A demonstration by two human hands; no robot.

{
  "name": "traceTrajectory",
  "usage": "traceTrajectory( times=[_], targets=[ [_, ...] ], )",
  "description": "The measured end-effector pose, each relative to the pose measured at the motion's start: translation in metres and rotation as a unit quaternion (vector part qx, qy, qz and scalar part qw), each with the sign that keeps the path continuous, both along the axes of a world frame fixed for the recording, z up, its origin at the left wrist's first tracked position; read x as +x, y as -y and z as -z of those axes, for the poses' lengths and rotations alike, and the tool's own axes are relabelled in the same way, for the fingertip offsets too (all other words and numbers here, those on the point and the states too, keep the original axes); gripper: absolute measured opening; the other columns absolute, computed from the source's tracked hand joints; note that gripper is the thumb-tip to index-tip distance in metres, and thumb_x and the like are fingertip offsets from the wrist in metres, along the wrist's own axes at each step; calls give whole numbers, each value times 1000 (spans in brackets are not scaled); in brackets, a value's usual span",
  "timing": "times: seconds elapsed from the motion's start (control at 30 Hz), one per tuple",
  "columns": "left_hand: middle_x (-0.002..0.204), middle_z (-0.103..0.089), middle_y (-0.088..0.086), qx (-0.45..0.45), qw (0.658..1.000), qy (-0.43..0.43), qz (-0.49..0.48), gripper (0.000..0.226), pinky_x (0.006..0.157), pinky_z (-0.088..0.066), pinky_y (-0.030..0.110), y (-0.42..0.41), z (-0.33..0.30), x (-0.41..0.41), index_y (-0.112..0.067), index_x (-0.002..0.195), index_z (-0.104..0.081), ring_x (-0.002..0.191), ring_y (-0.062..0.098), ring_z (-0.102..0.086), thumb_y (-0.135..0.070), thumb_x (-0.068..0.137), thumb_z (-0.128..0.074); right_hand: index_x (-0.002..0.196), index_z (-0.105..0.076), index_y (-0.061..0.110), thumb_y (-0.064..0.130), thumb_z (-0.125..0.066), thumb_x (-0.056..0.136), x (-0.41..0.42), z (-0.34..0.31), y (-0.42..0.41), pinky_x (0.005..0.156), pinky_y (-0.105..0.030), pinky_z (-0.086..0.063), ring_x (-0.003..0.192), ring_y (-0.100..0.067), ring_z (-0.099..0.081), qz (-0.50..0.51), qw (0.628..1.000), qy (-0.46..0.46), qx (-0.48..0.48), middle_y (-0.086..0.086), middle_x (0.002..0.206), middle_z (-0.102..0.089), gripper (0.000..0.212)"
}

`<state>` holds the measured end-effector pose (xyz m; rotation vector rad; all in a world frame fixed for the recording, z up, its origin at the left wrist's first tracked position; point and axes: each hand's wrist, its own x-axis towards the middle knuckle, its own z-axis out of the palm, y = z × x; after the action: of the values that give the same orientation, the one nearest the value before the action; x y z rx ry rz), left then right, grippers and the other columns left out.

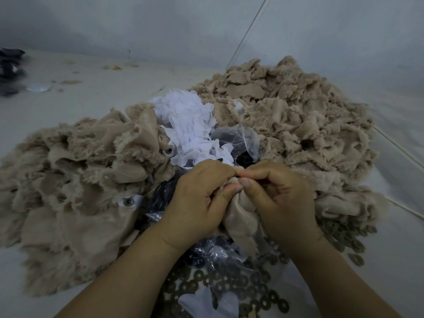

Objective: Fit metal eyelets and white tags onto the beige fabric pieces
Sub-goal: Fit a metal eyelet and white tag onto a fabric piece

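1. At the bottom centre of the frame, a spread of flat metal rings (231, 286) lies on the grey work surface (68, 115), partly under a white scrap (206, 301) and a crumpled clear plastic bag (213, 253).
2. Just above them, in the lower centre, the left hand (197, 198) and the right hand (277, 198) meet over one beige fabric piece (238, 216). Both hands have their fingers curled, thumbs and fingertips pinching the bunched top of the piece; the rest of the piece hangs down between the palms. Whether an eyelet sits under the fingertips cannot be told.
3. At the left of the frame, a heap of beige pieces (75, 180) holds one piece showing a fitted eyelet on a white tag (128, 201).
4. Behind the hands, at centre, a second clear bag (241, 138) stands open beside a pile of loose white tags (185, 125).
5. At the upper right, a larger heap of frayed beige pieces (286, 106) rises.
6. At the far upper left edge lies dark cloth (10, 70), well apart from the heaps.
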<state>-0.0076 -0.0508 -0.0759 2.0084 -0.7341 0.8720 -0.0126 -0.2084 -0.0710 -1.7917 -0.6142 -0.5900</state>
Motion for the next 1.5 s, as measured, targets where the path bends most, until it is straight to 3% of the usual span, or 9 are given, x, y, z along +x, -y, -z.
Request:
traceTrajectory(
  times=[0.3, 0.53, 0.7, 0.8, 0.9, 1.03, 1.2, 1.37, 1.5],
  targets=[
    [87, -62, -1, 26, 999, -8, -29, 25, 82, -35, 6, -2, -1, 2, 1, 96, -69, 82, 6, -51, -20, 94, -57, 95, -69, 28, 31, -60, 93, 3, -4, 2, 70, -22, -56, 82, -7, -69, 60, 998, 11, 1, 13, 89, -71, 9],
    [101, -67, 16, 13, 997, 66, -24, 16, 91, -45, 15, 0, -1, 1, 7, 103, -71, 95, 16, -60, -1, 90, -66, 70, -58, -14, 78, -46, 75, 11, -14, 22, 37, -18, -37, 38, -13, -56, 93, 955, -283, 2, -21, 51, -59, 94],
    [97, -63, 13, -24, 998, 47, 21, 25, 81, -48, 18, 2, -5, -2, 2, 96, -74, 90, 15, -60, 14, 77, -63, 93, -67, -1, 39, -67, 74, 10, -13, 11, 56, -23, -52, 69, -18, -60, -99, 853, -469, 206, -14, 80, -65, 44],
    [87, -64, 12, -69, 996, 3, 56, 34, 74, -52, 30, 4, -4, -5, 5, 86, -71, 82, 21, -62, 17, 63, -50, 119, -60, -9, 19, -62, 79, 10, -14, 9, 86, -35, -52, 94, -26, -62, -162, 812, -475, 299, -19, 102, -68, 48],
    [70, -59, 11, -154, 984, -66, 60, 16, 61, -48, 40, 1, -3, -7, 4, 74, -60, 67, 25, -56, -5, 74, -47, 112, -64, -3, 10, -61, 76, 9, -16, 9, 88, -36, -57, 90, -24, -69, -181, 812, -447, 329, -19, 101, -71, 39],
    [60, -57, 10, -180, 967, -174, 48, 42, 49, -43, 30, 4, -2, -6, 1, 70, -60, 54, 25, -53, -39, 84, -63, 111, -64, -5, 4, -64, 75, 5, -16, 7, 83, -38, -59, 91, -28, -70, -197, 820, -433, 318, -25, 104, -70, 37],
    [69, -63, 5, -154, 974, -165, 8, 11, 57, -47, 25, 9, 1, -5, -5, 80, -69, 62, 16, -58, -16, 82, -67, 120, -59, -11, 17, -64, 87, 2, -16, 4, 95, -51, -52, 105, -40, -63, -218, 811, -449, 305, -36, 117, -62, 44],
    [75, -65, -2, -186, 972, -145, -19, 3, 60, -53, 33, 10, -1, -8, -11, 83, -68, 66, 17, -62, -12, 83, -66, 110, -68, -3, 23, -62, 85, -1, -13, -2, 75, -35, -61, 93, -30, -72, -187, 821, -448, 301, -25, 107, -71, 37],
    [64, -56, 5, -168, 979, -111, -33, 35, 57, -44, 29, 7, -4, -6, -3, 66, -58, 60, 18, -53, -30, 86, -66, 106, -70, -5, 25, -57, 90, 0, -14, -4, 79, -36, -61, 96, -33, -71, -196, 813, -419, 353, -29, 108, -70, 37]
  ],
)
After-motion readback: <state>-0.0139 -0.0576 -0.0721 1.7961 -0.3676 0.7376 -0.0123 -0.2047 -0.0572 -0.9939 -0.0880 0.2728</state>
